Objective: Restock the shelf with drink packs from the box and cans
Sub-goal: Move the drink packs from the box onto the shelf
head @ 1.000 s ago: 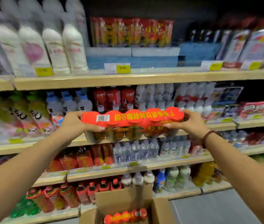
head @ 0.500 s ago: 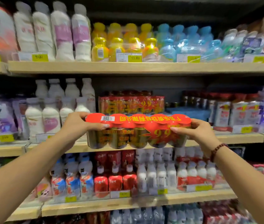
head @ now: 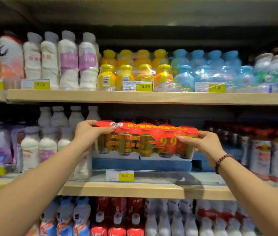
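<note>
Wooden shelf (head: 134,189) carries a blue riser (head: 141,165) in its middle bay; the pack (head: 145,142) of red-capped bottles is held level at the riser's top edge, and contact cannot be confirmed. Advance the pack straight back with both ends level, seat its base fully on the riser, then release. Left hand (head: 88,133) grips the left end with fingers over the caps, and right hand (head: 204,143) grips the right end with fingers across the front, so the pack spans between them, above the 9.90 tag (head: 126,175).
</note>
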### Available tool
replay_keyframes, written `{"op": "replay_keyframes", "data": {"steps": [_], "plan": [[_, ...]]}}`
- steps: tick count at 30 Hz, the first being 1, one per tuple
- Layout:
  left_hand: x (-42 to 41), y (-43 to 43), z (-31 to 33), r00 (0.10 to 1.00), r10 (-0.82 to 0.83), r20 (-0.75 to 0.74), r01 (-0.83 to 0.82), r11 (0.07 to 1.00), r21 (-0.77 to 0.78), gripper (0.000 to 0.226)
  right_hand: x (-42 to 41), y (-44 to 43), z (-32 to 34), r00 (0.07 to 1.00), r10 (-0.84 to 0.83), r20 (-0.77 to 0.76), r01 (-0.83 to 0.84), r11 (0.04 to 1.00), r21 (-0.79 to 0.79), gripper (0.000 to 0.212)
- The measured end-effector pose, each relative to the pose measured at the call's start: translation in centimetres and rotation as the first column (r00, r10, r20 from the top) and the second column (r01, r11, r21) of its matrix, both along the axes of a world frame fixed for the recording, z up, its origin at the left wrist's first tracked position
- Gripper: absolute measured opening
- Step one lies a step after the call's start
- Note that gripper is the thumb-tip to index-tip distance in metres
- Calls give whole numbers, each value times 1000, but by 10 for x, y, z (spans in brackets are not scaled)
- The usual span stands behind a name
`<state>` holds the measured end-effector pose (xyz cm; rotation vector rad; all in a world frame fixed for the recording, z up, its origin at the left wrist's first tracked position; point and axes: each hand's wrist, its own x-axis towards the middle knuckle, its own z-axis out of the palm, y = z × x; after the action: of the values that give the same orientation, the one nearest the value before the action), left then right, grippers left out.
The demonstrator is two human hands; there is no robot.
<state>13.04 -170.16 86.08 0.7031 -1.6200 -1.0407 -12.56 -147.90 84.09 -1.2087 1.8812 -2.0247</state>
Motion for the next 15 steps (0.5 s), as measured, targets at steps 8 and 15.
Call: {"op": "replay_keyframes", "data": {"steps": [8, 15], "plan": [[-18, -23, -23, 995, 27, 94, -32, 998, 48, 43, -14, -34, -23, 997, -69, 18, 67, 995, 68, 63], [-18, -29, -34, 989, 44, 139, -51, 997, 51, 44, -9, -38, -30, 997, -72, 0, 72, 996, 49, 47]]}}
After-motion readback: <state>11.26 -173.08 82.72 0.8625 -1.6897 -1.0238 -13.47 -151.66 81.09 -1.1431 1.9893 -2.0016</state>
